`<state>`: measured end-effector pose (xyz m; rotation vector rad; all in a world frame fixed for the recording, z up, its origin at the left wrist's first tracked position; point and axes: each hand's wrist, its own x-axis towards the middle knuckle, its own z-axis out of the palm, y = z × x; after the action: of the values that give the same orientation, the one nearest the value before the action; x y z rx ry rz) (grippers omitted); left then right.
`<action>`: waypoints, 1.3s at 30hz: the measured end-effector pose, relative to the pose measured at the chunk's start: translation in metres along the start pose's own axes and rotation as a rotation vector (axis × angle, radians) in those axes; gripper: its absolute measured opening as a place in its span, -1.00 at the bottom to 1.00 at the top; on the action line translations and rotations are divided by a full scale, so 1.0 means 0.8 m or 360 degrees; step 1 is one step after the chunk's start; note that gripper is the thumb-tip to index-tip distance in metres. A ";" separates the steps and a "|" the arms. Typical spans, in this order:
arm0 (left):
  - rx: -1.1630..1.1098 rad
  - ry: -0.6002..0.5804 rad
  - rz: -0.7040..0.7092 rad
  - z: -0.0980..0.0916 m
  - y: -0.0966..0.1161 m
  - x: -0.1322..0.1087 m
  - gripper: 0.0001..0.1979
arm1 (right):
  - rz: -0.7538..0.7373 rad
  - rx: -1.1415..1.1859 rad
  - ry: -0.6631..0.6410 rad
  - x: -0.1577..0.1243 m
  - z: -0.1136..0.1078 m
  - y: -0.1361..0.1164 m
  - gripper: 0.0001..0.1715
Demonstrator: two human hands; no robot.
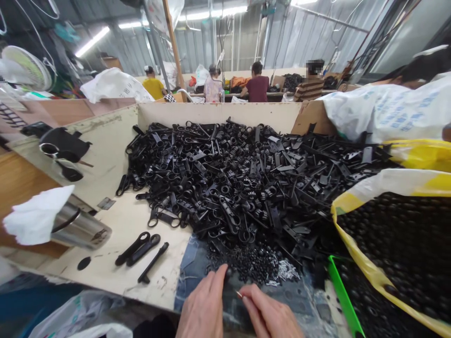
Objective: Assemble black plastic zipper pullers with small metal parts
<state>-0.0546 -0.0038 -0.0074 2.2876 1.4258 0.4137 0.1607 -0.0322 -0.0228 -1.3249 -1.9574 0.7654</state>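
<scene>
Your left hand (204, 303) reaches in at the tabletop's (102, 272) front edge, fingers straight, close together; can't tell if they hold anything. Your right hand (269, 310) pinches a small shiny piece (239, 294) over the denim cloth (196, 256). Room leftward, around three black parts (143, 250); green bin (347, 298) edge bounds right.

Left hand (205, 303), six o'clock: bare, broad across the back, tapering to slim fingers.
Right hand (270, 313), five o'clock: likewise bare, slender-fingered, gently rounded over the knuckles.
Sleeves: beyond the lower edge, impossible to tell.
</scene>
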 end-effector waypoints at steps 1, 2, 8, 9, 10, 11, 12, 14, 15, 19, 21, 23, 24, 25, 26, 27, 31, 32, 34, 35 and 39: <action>0.0125 0.0029 0.0050 -0.001 0.001 0.002 -0.30 | -0.0009 0.0006 -0.0028 0.000 -0.002 0.001 -0.69; 0.0216 0.0065 0.0082 -0.003 0.003 0.003 -0.29 | -0.0011 0.0010 -0.0040 0.000 -0.003 0.001 -0.69; 0.0086 0.0328 0.0081 -0.006 0.012 0.005 -0.52 | 0.0086 0.0058 0.0176 -0.002 0.006 -0.006 -0.57; 0.0007 0.0340 -0.0013 -0.006 0.013 0.003 -0.56 | 0.0105 0.0076 0.0212 -0.003 0.006 -0.008 -0.57; -0.0077 0.0344 -0.0140 -0.006 0.013 0.002 -0.59 | 0.0127 0.0085 0.0246 -0.004 0.005 -0.009 -0.58; -0.0166 0.0345 -0.0284 -0.006 0.013 0.000 -0.62 | 0.0150 0.0083 0.0271 -0.004 0.003 -0.009 -0.60; -0.0248 0.0350 -0.0427 -0.006 0.014 -0.002 -0.66 | 0.0170 0.0073 0.0285 -0.005 0.001 -0.008 -0.63; -0.0367 0.0372 -0.0633 -0.006 0.013 -0.007 -0.72 | 0.0178 0.0037 0.0279 -0.005 -0.003 -0.004 -0.63; -0.0404 0.0376 -0.0680 -0.007 0.013 -0.009 -0.75 | 0.0159 0.0013 0.0263 -0.005 -0.003 -0.001 -0.61; -0.0520 0.0471 -0.0756 -0.010 0.010 -0.016 -0.77 | -0.0034 -0.0147 0.0240 0.000 0.008 0.006 -0.49; -0.0600 0.0555 -0.0783 -0.009 0.007 -0.019 -0.76 | -0.0091 -0.0243 0.0276 0.006 0.017 0.004 -0.45; -0.0678 0.0615 -0.0814 -0.007 0.005 -0.022 -0.74 | -0.0112 -0.0349 0.0295 0.013 0.022 -0.002 -0.42; -0.0710 0.0644 -0.0829 -0.006 0.003 -0.024 -0.73 | -0.0119 -0.0409 0.0282 0.017 0.023 -0.005 -0.41; -0.0737 0.0673 -0.0838 -0.005 0.002 -0.024 -0.72 | -0.0133 -0.0465 0.0260 0.021 0.023 -0.008 -0.42; -0.0759 0.0702 -0.0837 -0.003 0.001 -0.025 -0.71 | -0.0147 -0.0512 0.0229 0.024 0.021 -0.011 -0.44; -0.0776 0.0729 -0.0826 -0.002 0.000 -0.025 -0.71 | -0.0158 -0.0545 0.0198 0.027 0.019 -0.013 -0.46; -0.0807 0.0787 -0.0776 0.000 -0.004 -0.023 -0.69 | -0.0120 -0.0457 0.0187 0.031 0.007 -0.018 -0.44; -0.0815 0.0791 -0.0773 0.000 -0.005 -0.022 -0.68 | -0.0064 -0.0369 0.0178 0.030 0.004 -0.018 -0.44; -0.0833 0.0791 -0.0778 0.000 -0.007 -0.021 -0.68 | 0.0110 -0.0111 0.0113 0.026 -0.001 -0.017 -0.49; -0.0842 0.0794 -0.0779 0.001 -0.008 -0.021 -0.68 | 0.0222 0.0051 0.0065 0.023 -0.003 -0.017 -0.51; -0.0814 0.0832 -0.0742 0.002 -0.011 -0.020 -0.70 | 0.0713 0.0806 0.0056 0.012 -0.007 -0.016 -0.41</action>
<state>-0.0681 -0.0152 -0.0135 1.4395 1.7706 1.1257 0.1551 -0.0268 -0.0074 -1.4435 -1.3145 1.3355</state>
